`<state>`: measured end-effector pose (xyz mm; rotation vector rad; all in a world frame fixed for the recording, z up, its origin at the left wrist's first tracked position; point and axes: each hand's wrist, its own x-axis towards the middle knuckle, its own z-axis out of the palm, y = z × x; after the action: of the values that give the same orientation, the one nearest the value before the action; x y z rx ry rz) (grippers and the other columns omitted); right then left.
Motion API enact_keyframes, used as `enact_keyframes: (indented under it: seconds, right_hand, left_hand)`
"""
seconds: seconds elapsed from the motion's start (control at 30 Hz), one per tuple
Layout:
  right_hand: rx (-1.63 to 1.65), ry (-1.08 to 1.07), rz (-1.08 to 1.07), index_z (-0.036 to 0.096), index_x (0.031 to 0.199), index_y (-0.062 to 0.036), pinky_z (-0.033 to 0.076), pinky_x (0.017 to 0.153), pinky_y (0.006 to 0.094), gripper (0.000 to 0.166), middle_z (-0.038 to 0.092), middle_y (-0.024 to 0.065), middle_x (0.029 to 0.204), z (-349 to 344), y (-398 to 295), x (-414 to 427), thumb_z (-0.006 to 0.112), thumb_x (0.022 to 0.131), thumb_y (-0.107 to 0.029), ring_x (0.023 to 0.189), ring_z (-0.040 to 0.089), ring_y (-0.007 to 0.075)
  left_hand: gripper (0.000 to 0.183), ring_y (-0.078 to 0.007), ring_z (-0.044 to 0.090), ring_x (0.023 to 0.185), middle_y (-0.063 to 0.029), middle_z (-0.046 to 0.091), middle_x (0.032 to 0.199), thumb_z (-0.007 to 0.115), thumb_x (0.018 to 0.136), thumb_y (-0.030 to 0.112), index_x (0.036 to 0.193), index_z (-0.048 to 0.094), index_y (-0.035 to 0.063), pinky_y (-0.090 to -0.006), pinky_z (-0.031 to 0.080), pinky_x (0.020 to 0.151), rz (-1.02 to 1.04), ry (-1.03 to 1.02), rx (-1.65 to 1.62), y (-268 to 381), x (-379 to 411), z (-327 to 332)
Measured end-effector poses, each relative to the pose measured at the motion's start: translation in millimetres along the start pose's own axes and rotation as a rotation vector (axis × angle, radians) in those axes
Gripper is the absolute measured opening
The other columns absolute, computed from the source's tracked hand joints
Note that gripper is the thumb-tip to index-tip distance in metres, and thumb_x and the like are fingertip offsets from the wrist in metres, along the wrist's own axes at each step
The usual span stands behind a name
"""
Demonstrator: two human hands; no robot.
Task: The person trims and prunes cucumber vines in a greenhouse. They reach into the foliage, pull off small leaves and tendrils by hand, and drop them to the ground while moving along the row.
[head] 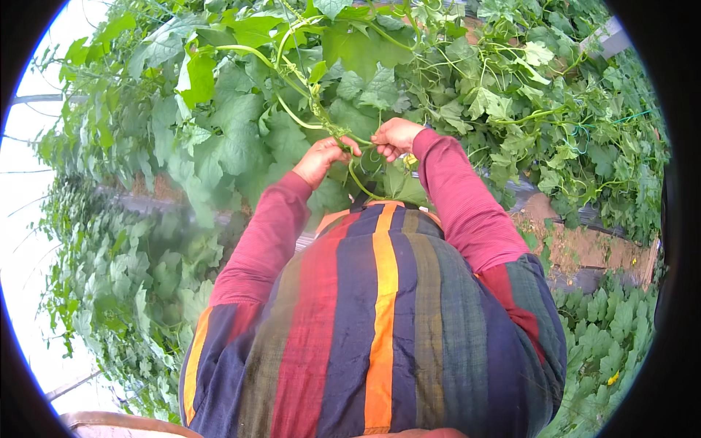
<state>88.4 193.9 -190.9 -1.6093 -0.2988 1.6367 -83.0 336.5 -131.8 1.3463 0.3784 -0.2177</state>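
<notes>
At the centre of the head view, my left hand (325, 159) pinches a green climbing vine stem (355, 138) between thumb and fingers. Just to the right, my right hand (398, 139) has its thumb and fingertips closed at the same stem, with thin curly tendrils around them. The stem bunch (315, 104) rises up and left from my hands, and a curved length of vine (358, 178) hangs below them towards my striped garment. Broad lobed leaves (235, 131) surround both hands. A small yellow flower (409, 159) shows just under my right hand.
Dense foliage (558, 137) fills the right side, with thin blue-green twine (578, 134) strung through it. A pale post (608, 39) stands at upper right. Bare soil (594, 246) and dark plastic sheeting (580, 278) lie between the plant rows. Another leafy row (148, 274) stands at lower left.
</notes>
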Motion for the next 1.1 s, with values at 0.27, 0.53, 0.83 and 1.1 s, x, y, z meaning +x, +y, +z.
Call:
enact_keyframes:
  seconds: [0.27, 0.53, 0.83, 1.1]
  right_hand:
    - [0.9, 0.587, -0.163, 0.042, 0.123, 0.0013, 0.056, 0.058, 0.0359, 0.032, 0.059, 0.0133, 0.093, -50, 66, -2, 0.046, 0.093, -0.01, 0.066, 0.057, 0.0184]
    - [-0.452, 0.555, -0.344, 0.053, 0.118, -0.0066, 0.048, 0.071, 0.0395, 0.042, 0.063, 0.0155, 0.087, 39, 51, 11, 0.064, 0.081, -0.024, 0.08, 0.062, 0.0304]
    - [-0.271, 0.571, -0.702, 0.058, 0.1, -0.0075, 0.046, 0.059, 0.0327, 0.022, 0.061, 0.0058, 0.069, 32, 36, -9, 0.062, 0.08, -0.013, 0.064, 0.059, 0.0187]
    - [0.596, -0.227, -0.336, 0.056, 0.1, -0.0044, 0.033, 0.048, 0.0207, 0.032, 0.055, -0.0007, 0.076, 55, 6, -64, 0.056, 0.091, -0.036, 0.052, 0.038, 0.0049]
  left_hand:
    - [0.014, -0.0196, 0.052, 0.087, -0.0049, 0.052, 0.081, 0.049, 0.074, 0.015, 0.075, 0.055, 0.0021, -0.0359, 0.041, 0.091, 0.084, -0.012, -0.05, 14, -4, -2]
    - [0.014, -0.0208, 0.051, 0.094, -0.0062, 0.05, 0.082, 0.05, 0.075, 0.014, 0.075, 0.055, 0.0015, -0.0415, 0.042, 0.093, 0.154, -0.073, -0.11, 23, -11, 5]
    - [0.014, -0.0205, 0.057, 0.093, -0.0059, 0.056, 0.091, 0.049, 0.077, 0.008, 0.089, 0.056, 0.0015, -0.0361, 0.044, 0.091, 0.179, -0.008, -0.246, 27, -21, 1]
    - [0.014, -0.0143, 0.058, 0.088, -0.0039, 0.059, 0.091, 0.049, 0.082, 0.008, 0.092, 0.058, 0.0037, -0.0252, 0.041, 0.079, 0.259, 0.028, -0.229, 33, -14, 14]
